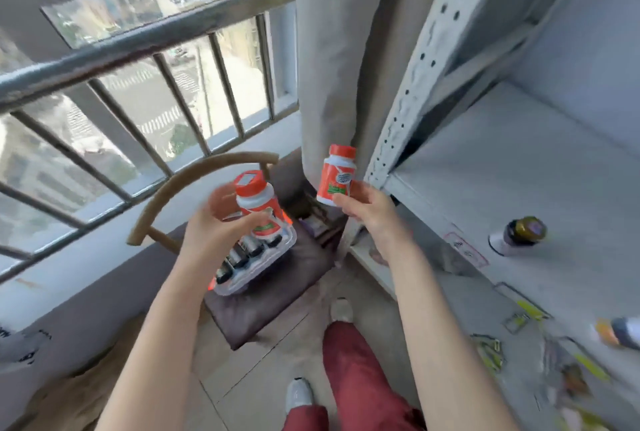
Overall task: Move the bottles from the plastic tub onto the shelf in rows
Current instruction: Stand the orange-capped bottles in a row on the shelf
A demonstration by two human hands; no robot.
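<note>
My left hand (pixel 211 229) grips an orange-capped white bottle (pixel 256 202) with an orange label, held above the clear plastic tub (pixel 287 243). The tub sits on a chair seat and holds several dark bottles (pixel 242 252). My right hand (pixel 367 207) pinches a second orange-and-white bottle (pixel 337 176) by its base, upright, just left of the white shelf (pixel 519 160). On the shelf board stands one bottle with a dark gold cap (pixel 517 235). Another bottle (pixel 620 332) shows blurred at the right edge.
A perforated metal shelf upright (pixel 412 80) rises beside my right hand. A grey curtain (pixel 332 49) hangs behind it. The wooden chair back (pixel 194 181) curves left of the tub. A railing and window (pixel 138 84) fill the left. Stickers and small items (pixel 519 319) lie on the lower shelf.
</note>
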